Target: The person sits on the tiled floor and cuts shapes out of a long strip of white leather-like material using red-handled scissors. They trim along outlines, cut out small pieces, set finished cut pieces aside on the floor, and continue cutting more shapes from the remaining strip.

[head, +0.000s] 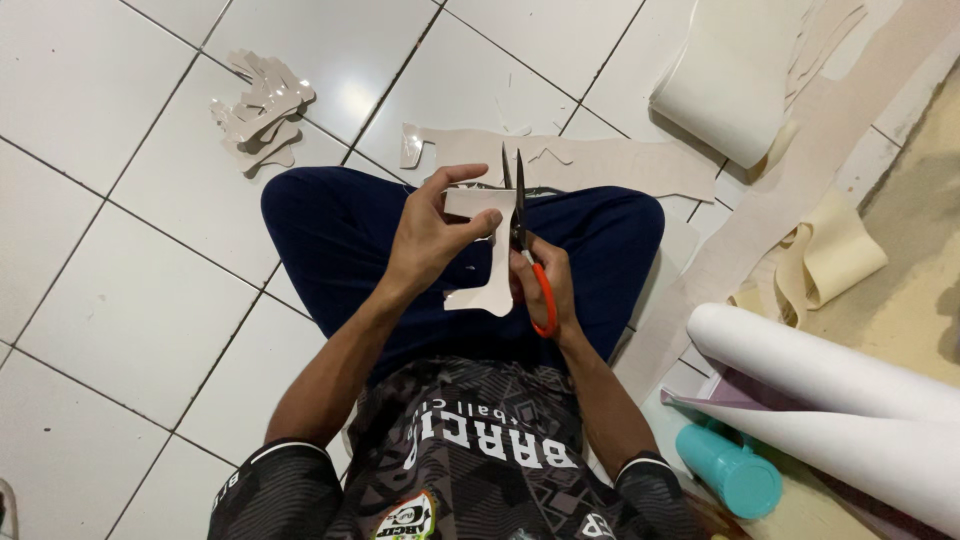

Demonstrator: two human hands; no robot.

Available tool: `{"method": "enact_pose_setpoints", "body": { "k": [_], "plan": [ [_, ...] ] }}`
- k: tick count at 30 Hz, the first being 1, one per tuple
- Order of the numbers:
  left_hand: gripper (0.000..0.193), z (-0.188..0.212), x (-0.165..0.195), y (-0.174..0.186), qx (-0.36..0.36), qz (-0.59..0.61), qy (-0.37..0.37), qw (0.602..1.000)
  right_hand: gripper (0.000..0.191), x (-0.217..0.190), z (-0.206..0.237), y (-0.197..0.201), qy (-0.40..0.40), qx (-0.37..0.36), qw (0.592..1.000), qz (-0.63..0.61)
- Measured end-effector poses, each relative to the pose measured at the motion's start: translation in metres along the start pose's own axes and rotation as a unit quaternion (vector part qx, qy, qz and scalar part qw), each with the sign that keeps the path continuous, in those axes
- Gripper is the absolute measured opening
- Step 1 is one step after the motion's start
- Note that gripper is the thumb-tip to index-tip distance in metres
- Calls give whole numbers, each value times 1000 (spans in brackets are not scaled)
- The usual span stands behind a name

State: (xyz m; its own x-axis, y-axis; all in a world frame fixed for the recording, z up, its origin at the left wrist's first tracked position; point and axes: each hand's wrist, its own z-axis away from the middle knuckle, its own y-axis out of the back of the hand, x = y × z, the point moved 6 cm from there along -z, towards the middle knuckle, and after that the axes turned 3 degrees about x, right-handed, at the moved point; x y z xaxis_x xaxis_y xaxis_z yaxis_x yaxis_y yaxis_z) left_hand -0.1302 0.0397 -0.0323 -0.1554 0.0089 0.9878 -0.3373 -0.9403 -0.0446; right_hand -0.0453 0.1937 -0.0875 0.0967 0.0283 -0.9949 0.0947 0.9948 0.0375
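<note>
my left hand (432, 235) pinches a beige cutout (490, 262) over my lap; my right hand (545, 285) grips orange-handled scissors (525, 240), blades up beside the cutout's right edge.

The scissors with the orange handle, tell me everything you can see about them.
The scissors have dark metal blades and an orange loop handle. They point away from the person, blades upright in the picture and slightly parted at the tips. The right hand grips the handle, with fingers through the loop. The blades run along the right edge of a pale, stiff-looking cut-out piece, which the left hand holds above the person's lap.
</note>
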Motion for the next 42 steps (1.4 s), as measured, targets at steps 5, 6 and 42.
{"method": "enact_pose_setpoints", "body": {
  "k": [5, 6, 42],
  "plan": [
    [61, -8, 9, 7, -18, -65, 7, 998, 33, -5, 3, 0, -55, -10, 997, -54],
    [62, -11, 9, 10, -23, -100, 7, 995, 33, -7, 3, 0, -56, -15, 997, -55],
    [43, 10, -11, 11, 109, 52, -131, 984, 39, -7, -4, -19, -80, -37, 991, -105]
  ]
}}
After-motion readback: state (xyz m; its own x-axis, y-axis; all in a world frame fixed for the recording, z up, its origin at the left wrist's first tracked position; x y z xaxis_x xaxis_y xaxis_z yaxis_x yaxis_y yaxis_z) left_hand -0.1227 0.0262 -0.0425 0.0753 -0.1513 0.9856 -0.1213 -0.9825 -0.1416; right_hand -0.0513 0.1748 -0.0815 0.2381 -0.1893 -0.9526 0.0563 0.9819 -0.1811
